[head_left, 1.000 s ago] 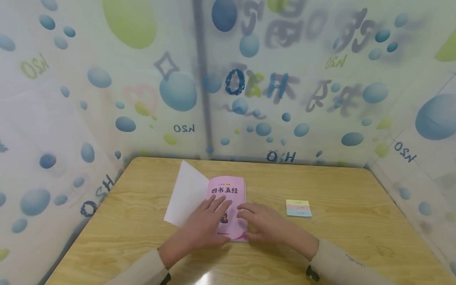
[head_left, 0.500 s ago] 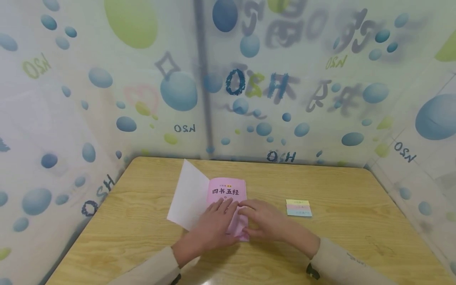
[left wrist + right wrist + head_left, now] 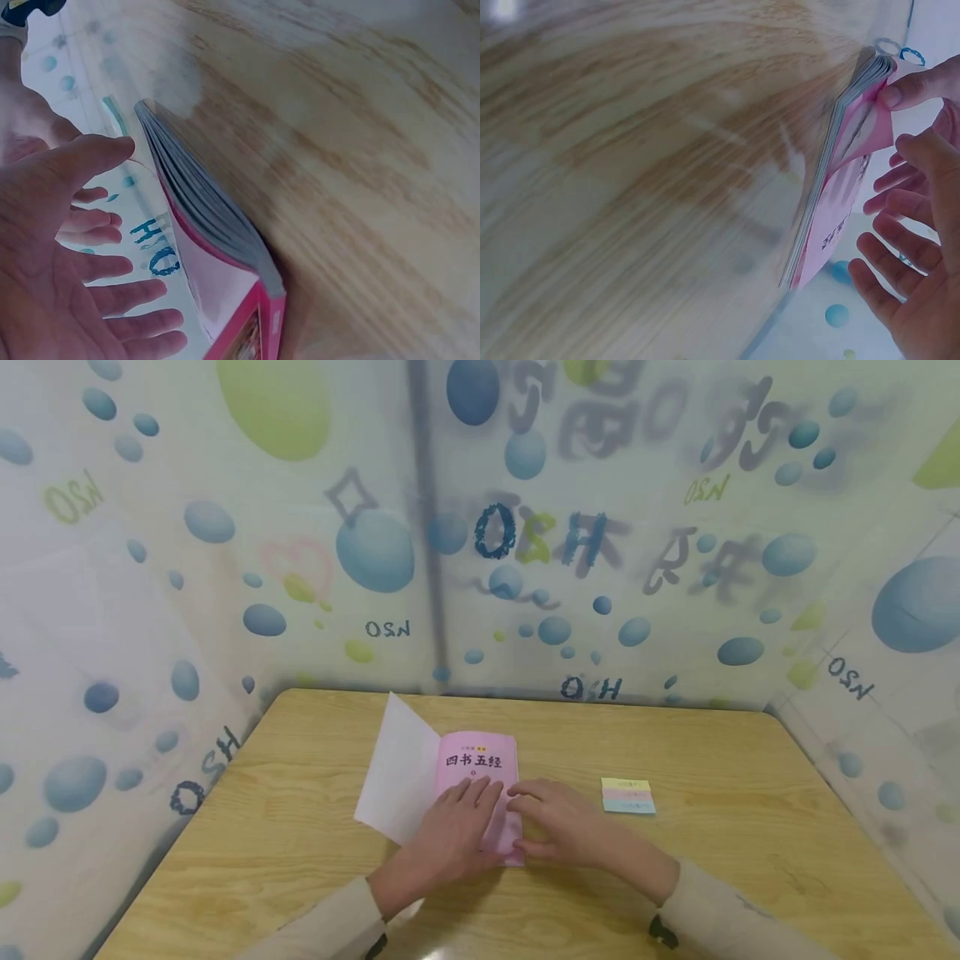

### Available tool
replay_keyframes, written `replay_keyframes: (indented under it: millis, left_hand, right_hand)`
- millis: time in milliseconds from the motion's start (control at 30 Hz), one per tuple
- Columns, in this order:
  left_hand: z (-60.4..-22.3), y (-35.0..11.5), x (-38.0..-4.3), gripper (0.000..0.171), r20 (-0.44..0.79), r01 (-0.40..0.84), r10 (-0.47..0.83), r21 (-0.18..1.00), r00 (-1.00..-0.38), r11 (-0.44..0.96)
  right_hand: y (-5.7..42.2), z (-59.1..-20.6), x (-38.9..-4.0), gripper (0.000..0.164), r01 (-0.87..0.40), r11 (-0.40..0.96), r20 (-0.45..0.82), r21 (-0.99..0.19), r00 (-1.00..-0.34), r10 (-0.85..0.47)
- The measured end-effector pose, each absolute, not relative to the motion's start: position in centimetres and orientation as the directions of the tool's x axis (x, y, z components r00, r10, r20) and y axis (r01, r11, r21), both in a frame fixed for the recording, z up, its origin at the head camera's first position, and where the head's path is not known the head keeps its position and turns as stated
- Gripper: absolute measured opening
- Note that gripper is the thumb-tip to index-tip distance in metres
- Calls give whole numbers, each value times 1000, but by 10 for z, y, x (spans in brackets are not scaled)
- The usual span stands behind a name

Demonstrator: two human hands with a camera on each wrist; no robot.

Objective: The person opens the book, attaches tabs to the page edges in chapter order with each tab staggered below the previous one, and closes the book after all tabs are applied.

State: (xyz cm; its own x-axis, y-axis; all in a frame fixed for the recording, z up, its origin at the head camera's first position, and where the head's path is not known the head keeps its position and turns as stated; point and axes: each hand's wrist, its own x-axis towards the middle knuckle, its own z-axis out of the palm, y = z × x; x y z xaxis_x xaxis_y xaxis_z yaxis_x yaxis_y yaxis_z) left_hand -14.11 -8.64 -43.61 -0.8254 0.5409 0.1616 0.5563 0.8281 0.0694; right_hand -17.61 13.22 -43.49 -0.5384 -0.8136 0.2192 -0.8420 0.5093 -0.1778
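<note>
Head view: 1 book (image 3: 477, 745) — left hand (image 3: 453, 828) relaxed, thumb touching 1 page (image 3: 876, 133); right hand (image 3: 557, 822) spread, empty.

Small screened-off booth, room type beyond unclear. Thin bubble-print sheets (image 3: 300, 502) with backwards H2O lettering (image 3: 495, 532) wall three sides, dark writing (image 3: 600, 431) shows through, wood-grain bench (image 3: 735, 827) inside.

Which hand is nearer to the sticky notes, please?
Right. The right hand is left of the sticky notes; the left hand is farther left, over the book.
</note>
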Motion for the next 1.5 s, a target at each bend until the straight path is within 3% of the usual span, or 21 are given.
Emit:
replay_keyframes:
  millis: [300,633,933,1233,1500]
  left_hand:
    - [-426,-91,-143,92,119,551,541,75,-832,831]
    - [-403,-101,-147,95,221,542,523,31,-823,840]
    - [-379,-121,-152,98,228,490,475,11,-850,871]
    - [-369,-151,-151,97,301,481,467,-29,-832,876]
    - [-376,-179,-150,87,286,475,489,-121,-824,872]
  right_hand:
    - [150,-434,-178,45,-858,495,328,-136,-510,-795]
    - [162,-435,-179,42,-846,515,322,-139,-530,-784]
    - [162,-439,-179,46,-828,533,238,-176,-561,-793]
    - [152,-443,-181,49,-834,528,196,-161,-552,-811]
    - [132,-442,-179,52,-796,560,85,-230,-590,-803]
